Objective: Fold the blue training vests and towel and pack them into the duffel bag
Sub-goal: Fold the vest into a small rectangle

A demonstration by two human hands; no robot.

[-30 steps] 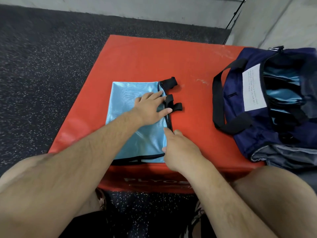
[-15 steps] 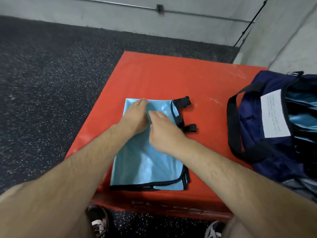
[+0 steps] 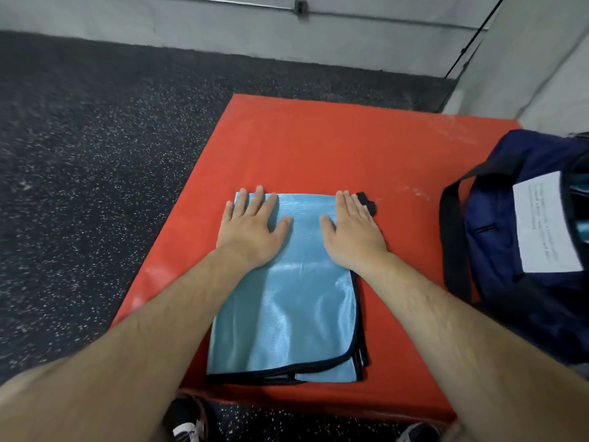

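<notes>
I've got left grip [image 3: 251, 231] & right grip [image 3: 350, 232] spread flat, pressing far end of folded blue vest [image 3: 287, 314] onto red box [image 3: 318, 148], prob. to set the crease (duffel bag [image 3: 497, 224] sits to the right).

No readable text. The white paper label [image 3: 546, 221] on the side of the navy duffel bag [image 3: 497, 224], at the right, has several printed lines, all too blurred to read.

A red bench [image 3: 318, 148] fills the centre, speckled black floor [image 3: 95, 154] lies left, a grey wall [image 3: 191, 20] spans the top
</notes>
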